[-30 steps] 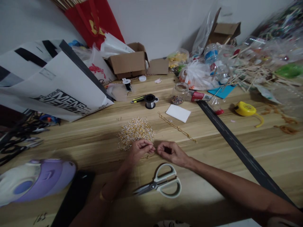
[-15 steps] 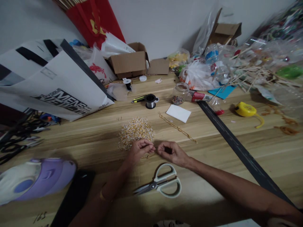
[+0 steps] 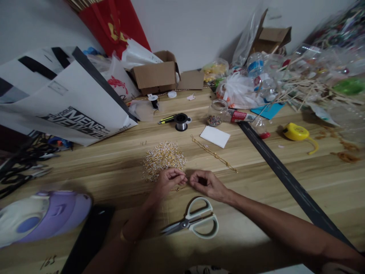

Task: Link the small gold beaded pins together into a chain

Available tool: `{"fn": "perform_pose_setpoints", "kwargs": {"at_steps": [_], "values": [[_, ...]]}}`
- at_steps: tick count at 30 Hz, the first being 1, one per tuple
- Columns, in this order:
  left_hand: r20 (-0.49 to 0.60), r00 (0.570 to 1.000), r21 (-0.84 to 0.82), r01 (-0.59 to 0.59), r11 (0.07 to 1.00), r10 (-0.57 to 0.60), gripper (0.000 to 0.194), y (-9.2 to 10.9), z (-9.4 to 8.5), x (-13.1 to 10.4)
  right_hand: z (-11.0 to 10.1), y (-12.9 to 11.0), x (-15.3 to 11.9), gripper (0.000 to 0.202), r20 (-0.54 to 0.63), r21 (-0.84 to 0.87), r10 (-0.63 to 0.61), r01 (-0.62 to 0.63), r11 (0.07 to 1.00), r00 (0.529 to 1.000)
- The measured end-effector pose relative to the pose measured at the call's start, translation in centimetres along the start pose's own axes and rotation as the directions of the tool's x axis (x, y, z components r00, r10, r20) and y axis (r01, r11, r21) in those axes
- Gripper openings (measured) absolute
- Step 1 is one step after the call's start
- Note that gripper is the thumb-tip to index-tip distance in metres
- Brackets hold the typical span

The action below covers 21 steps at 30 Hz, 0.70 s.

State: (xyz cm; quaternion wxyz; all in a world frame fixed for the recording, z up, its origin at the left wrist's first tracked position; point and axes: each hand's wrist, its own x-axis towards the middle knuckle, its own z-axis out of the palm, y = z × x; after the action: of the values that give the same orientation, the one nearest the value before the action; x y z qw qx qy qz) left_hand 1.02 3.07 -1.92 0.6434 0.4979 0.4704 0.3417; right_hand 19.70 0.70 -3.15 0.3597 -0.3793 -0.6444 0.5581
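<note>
My left hand is closed in a pinch, thumb against fingertips, at the front edge of a pile of small gold and clear beads. My right hand pinches too, its fingertips almost meeting those of the left. Whatever sits between the fingers is too small to make out. Just under the fingertips lies a short gold beaded chain; whether a hand touches it I cannot tell. Scissors with pale handles lie slightly open nearer to me. A longer gold chain rests beyond my right hand.
Behind the beads are a wire spool, a yellow-black cutter, a jar of beads and a white card. A yellow tape measure lies right, a purple-white object left. Bags and boxes line the wall.
</note>
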Motion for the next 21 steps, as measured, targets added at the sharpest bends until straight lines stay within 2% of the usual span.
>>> {"fn": "perform_pose_setpoints", "kwargs": {"at_steps": [21], "values": [[-0.008,1.000,0.005,0.018,1.000,-0.018,0.028,0.06,0.04,0.02,0.01,0.00,-0.04,0.015,-0.019,0.023,-0.025,0.025,0.999,1.000]]}}
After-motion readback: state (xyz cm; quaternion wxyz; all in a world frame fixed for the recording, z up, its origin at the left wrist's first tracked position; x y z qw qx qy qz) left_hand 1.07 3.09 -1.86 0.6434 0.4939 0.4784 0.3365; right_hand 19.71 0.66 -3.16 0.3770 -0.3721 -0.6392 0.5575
